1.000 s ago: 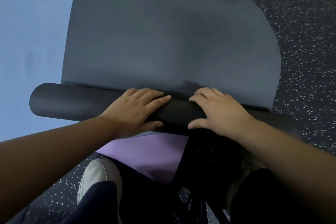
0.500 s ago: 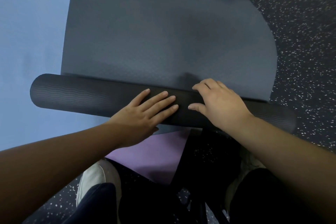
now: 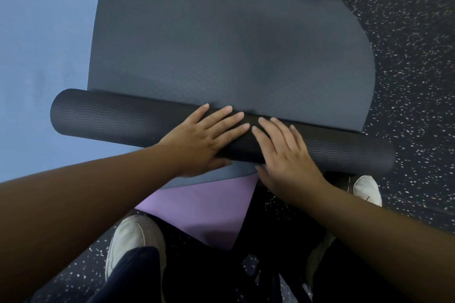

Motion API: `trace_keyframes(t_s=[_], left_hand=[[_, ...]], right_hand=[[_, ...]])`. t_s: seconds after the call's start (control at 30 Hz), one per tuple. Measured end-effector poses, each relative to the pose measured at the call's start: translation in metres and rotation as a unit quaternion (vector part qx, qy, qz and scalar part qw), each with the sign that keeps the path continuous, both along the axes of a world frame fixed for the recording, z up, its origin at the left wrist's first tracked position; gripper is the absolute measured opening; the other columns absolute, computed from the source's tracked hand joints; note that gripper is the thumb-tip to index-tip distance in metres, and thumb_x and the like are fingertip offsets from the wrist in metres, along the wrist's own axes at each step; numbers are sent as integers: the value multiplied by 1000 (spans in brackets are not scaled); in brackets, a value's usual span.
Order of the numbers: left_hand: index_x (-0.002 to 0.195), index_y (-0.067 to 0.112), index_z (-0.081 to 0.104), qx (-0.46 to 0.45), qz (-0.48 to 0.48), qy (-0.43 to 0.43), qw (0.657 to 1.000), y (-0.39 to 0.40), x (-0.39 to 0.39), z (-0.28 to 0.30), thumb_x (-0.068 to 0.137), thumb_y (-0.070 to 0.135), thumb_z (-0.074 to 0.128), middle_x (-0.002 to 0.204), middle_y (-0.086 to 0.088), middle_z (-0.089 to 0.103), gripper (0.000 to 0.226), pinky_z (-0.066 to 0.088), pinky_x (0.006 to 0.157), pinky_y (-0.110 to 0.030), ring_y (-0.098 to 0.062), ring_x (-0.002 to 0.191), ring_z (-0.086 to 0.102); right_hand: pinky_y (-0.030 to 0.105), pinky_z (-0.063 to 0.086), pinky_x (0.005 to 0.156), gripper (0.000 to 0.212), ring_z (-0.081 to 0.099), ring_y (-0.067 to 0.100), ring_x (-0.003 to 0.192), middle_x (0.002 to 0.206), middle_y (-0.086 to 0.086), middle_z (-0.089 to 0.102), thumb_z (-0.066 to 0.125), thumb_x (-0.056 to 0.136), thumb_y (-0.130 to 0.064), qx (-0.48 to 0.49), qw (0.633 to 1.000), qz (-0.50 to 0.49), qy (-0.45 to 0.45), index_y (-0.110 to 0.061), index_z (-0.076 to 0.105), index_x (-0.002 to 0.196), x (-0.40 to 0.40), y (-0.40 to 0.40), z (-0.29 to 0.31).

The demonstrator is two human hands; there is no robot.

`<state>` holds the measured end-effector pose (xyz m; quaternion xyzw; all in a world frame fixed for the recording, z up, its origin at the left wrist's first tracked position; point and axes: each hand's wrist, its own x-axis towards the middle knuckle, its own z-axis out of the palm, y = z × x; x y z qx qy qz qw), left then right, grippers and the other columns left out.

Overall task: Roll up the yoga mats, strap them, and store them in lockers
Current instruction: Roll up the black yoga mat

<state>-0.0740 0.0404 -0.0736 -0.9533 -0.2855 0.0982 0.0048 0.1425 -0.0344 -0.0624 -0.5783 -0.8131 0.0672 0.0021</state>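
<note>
- Grey mat (image 3: 229, 42): flat on the speckled floor (image 3: 413, 61), overlapping a blue mat (image 3: 41, 56); near end wound into a roll (image 3: 118, 118).
- Left hand (image 3: 199, 140): fingers straight, spread, pressing the roll's middle.
- Right hand (image 3: 285, 157): fingers straight, flat on the roll, just beside the left.
- Purple mat (image 3: 206, 206): below the roll, between two white shoes.

Both forearms were bare, with no sleeves, watch or rings showing. The left hand (image 3: 204, 140) and right hand (image 3: 285, 155) had short, plain nails. Nearer the body than the hands were dark navy trousers (image 3: 138, 275) and pale grey-white mesh sneakers: the left shoe (image 3: 128, 236) and the right shoe (image 3: 366, 189).
</note>
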Motion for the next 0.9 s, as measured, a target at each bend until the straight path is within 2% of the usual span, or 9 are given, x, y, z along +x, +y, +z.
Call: trace_keyframes(t_s=[0.07, 0.13, 0.23, 0.3, 0.37, 0.47, 0.5, 0.7, 0.9], left_hand=[[148, 16, 29, -19, 8, 5, 1000, 5, 1, 2, 89, 59, 28, 150, -9, 39, 73, 34, 108, -53, -30, 137, 38], [150, 21, 18, -26, 19, 6, 999, 8, 4, 5, 90, 59, 20, 154, -7, 33, 72, 29, 111, -51, -27, 141, 32], [145, 29, -18, -34, 34, 49, 998, 11, 11, 6, 92, 60, 8, 162, 0, -2, 67, 5, 118, -47, -21, 149, -1], [147, 30, -23, -55, 57, 95, 992, 14, 19, 13, 95, 59, 13, 161, 1, -14, 69, -3, 118, -48, -20, 148, -11], [152, 28, -10, -34, 60, 70, 995, 14, 21, 15, 96, 58, 14, 162, -3, -6, 68, 1, 117, -53, -23, 148, -4], [147, 16, 37, 35, 47, -30, 998, 8, 20, 13, 94, 48, 24, 152, -10, 35, 63, 25, 110, -58, -29, 140, 34], [143, 14, 44, 42, 48, -57, 996, 5, 19, 10, 93, 45, 28, 149, -11, 41, 61, 29, 108, -58, -29, 137, 39], [146, 15, 36, 74, 40, -97, 992, -13, 16, -1, 86, 38, 36, 153, -11, 33, 64, 18, 112, -54, -30, 142, 24], [147, 18, 30, 97, 61, -107, 988, -16, 17, -2, 82, 37, 50, 156, -10, 26, 71, 15, 111, -57, -32, 143, 19]], right_hand=[[57, 33, 105, 80, 37, 35, 135, 146, 17, 40, 69, 71, -29, -25, 999, -29, -27, -5, 40, 141, 5, 1, -4], [58, 32, 105, 97, 38, 36, 136, 148, 17, 38, 79, 65, -34, -46, 997, -31, -55, -7, 31, 145, 9, 2, -8], [61, 32, 103, 110, 37, 35, 137, 150, 16, 37, 83, 59, -41, -62, 994, -36, -84, -8, 24, 146, 11, 7, -12], [63, 34, 100, 114, 39, 36, 135, 148, 16, 39, 84, 56, -45, -64, 993, -45, -92, -7, 25, 145, 10, 11, -14], [65, 36, 97, 109, 42, 37, 133, 145, 17, 43, 83, 58, -46, -60, 993, -55, -85, -4, 31, 144, 10, 15, -14], [67, 33, 98, 93, 41, 37, 133, 144, 17, 44, 76, 70, -44, -45, 995, -55, -72, -2, 36, 144, 12, 21, -12], [66, 32, 99, 90, 40, 36, 135, 145, 17, 43, 71, 73, -45, -43, 995, -51, -72, -3, 35, 144, 13, 23, -11], [58, 31, 105, 80, 35, 30, 139, 150, 14, 38, 52, 82, -47, -36, 996, -41, -63, -4, 32, 146, 18, 33, -4], [49, 19, 114, 68, 20, 25, 145, 157, 8, 25, 33, 91, -43, -36, 995, -86, -30, -13, 22, 151, 14, 41, 7]])
